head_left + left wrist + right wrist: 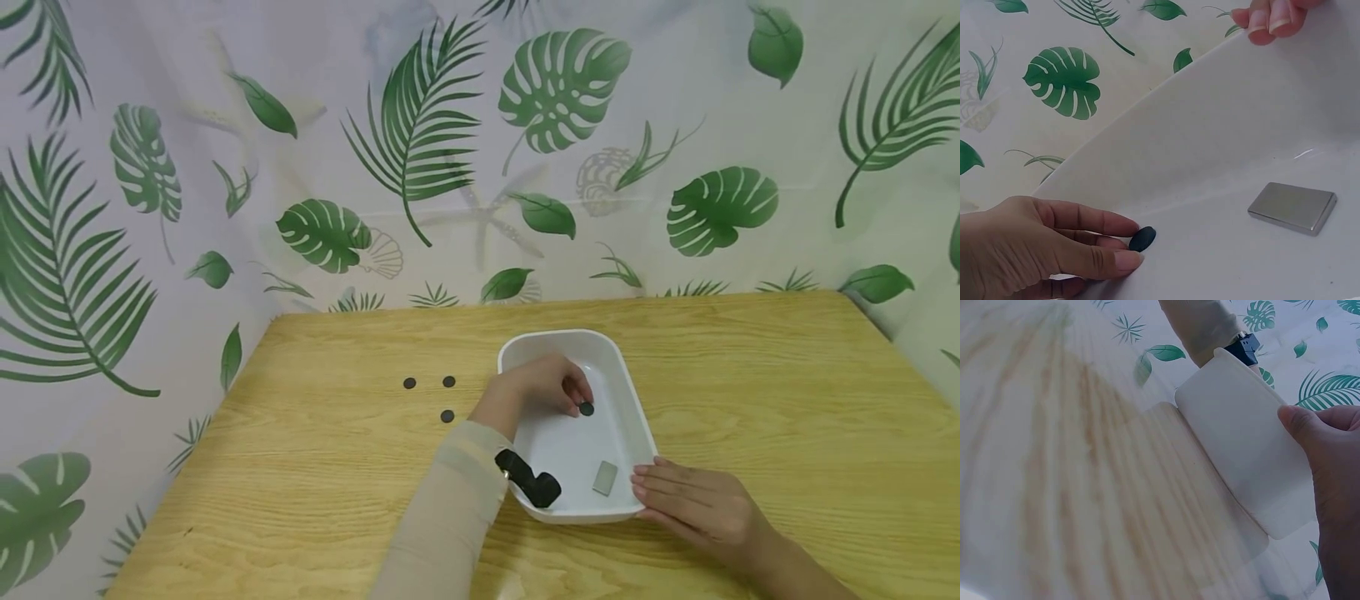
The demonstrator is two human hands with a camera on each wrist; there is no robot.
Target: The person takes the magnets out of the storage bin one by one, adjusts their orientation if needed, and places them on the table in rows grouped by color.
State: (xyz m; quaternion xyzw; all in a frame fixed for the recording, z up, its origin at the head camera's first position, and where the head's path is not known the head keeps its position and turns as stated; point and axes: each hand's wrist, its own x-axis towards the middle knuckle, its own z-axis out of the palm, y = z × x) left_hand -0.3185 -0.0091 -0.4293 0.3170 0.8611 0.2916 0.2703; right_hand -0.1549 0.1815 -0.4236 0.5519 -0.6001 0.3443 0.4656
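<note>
My left hand (551, 383) is inside the white tray (633, 400), pinching a small black disc (1142, 239) by its edge between thumb and fingertips. Nearer the front of the tray lies a silver rectangular block (1293, 207), flat on the floor of the tray. At the tray's front right corner, my right hand (697, 508) grips the rim. Its thumb (1300, 422) lies against the outer wall, and its fingertips (1279, 19) come over the edge to the inside.
Left of the tray, three more black discs lie apart on the wooden table (315, 467): one at far left (409, 383), a second disc (448, 382) and a nearer disc (447, 416). A leaf-patterned backdrop (450, 167) rises behind the table.
</note>
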